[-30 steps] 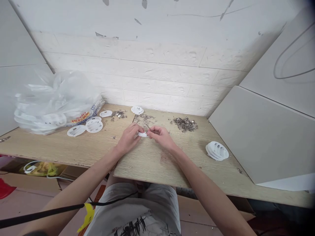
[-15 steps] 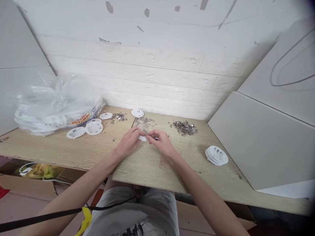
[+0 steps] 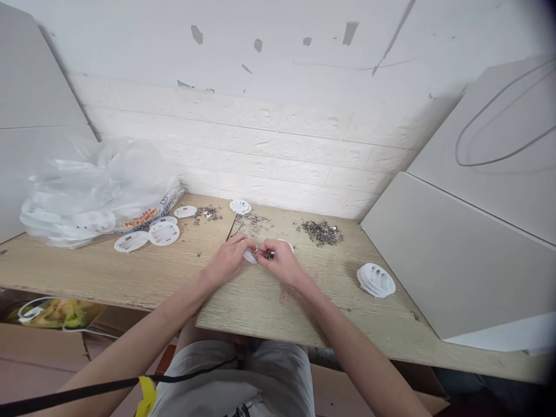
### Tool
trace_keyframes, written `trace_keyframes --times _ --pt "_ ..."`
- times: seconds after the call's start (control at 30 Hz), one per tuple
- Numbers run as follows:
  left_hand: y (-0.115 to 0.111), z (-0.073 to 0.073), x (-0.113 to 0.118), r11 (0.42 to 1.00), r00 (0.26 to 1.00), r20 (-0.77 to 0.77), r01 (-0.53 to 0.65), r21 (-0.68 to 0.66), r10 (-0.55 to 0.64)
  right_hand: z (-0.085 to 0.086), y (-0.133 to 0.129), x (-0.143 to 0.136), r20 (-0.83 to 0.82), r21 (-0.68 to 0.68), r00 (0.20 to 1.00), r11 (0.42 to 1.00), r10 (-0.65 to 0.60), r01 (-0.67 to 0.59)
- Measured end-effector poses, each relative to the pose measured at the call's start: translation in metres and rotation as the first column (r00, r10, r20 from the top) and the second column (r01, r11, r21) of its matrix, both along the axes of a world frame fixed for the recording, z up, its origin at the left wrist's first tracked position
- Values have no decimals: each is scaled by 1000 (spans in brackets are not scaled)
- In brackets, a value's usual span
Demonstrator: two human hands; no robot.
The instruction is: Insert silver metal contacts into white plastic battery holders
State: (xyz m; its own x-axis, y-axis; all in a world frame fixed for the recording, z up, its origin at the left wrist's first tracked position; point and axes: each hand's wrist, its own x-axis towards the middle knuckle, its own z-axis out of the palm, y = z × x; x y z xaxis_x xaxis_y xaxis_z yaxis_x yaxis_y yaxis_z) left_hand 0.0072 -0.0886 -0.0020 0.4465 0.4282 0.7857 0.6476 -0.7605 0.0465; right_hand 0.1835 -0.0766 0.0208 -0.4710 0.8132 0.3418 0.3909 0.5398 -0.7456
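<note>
The left hand [image 3: 229,260] grips a white plastic disc [image 3: 249,255] over the desk [image 3: 260,304]. The right hand [image 3: 280,262] is closed beside it, contents indistinct. The disc is likely light, thin, semi-rigid and slightly slippery; hold by the rim.

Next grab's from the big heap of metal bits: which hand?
Right, I'd say. The right hand is nearer the heap, which lies on its side. The left hand would have to reach past it, and appears to be gripping the white disc.
</note>
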Motion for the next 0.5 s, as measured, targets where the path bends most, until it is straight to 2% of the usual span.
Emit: trace_keyframes --times 0.17,0.3,0.4,0.5 --pt "0 -2 2 1000 998 -65 0 -15 -1 -1 3 3 19 -101 999 994 50 -48" --pt "0 -4 1 997 996 -37 -80 -6 79 1 6 7 -36 -220 994 970 99 -104" --pt "-2 -5 -3 991 994 21 -106 -81 108 3 7 9 -44 -268 991 954 126 -133" --pt "-3 -5 -5 978 991 106 -55 -202 78 3 7 9 -54 -275 989 950 138 -147"
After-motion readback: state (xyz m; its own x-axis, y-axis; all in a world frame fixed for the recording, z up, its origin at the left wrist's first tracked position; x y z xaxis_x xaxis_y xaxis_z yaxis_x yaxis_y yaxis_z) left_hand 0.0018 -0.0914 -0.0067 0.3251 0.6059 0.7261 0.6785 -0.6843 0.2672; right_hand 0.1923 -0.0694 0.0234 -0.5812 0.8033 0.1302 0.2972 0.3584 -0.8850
